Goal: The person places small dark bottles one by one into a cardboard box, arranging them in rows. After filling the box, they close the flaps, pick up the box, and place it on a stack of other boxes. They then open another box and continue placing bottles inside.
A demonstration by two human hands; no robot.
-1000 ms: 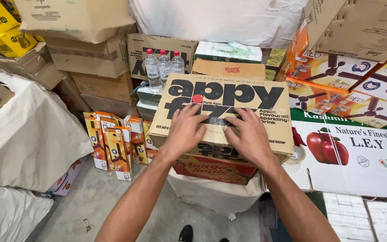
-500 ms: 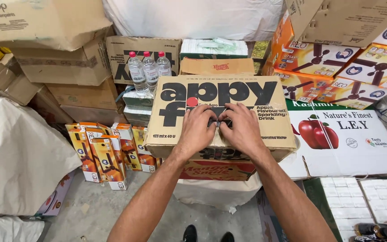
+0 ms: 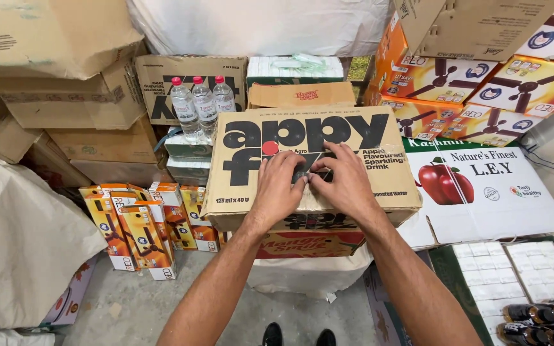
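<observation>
A brown cardboard carton (image 3: 379,186) with large black lettering and a red dot lies flat on a stack in front of me. My left hand (image 3: 279,187) and my right hand (image 3: 343,180) both rest on its top, side by side at the middle. The fingertips meet over the centre seam and press on it. Neither hand grips anything. Beneath it sit another printed carton (image 3: 309,243) and a white sack (image 3: 302,275).
Three water bottles (image 3: 203,102) stand behind the carton on the left. Small orange boxes (image 3: 139,227) stand on the floor at left. Orange fan cartons (image 3: 476,83) are stacked at right, above a white apple box (image 3: 482,186). A white covered pile (image 3: 20,243) lies at far left. Dark bottles (image 3: 540,317) at bottom right.
My hands slid inward from apart on the carton's near edge until the fingertips met over the centre seam. The view moved closer.
</observation>
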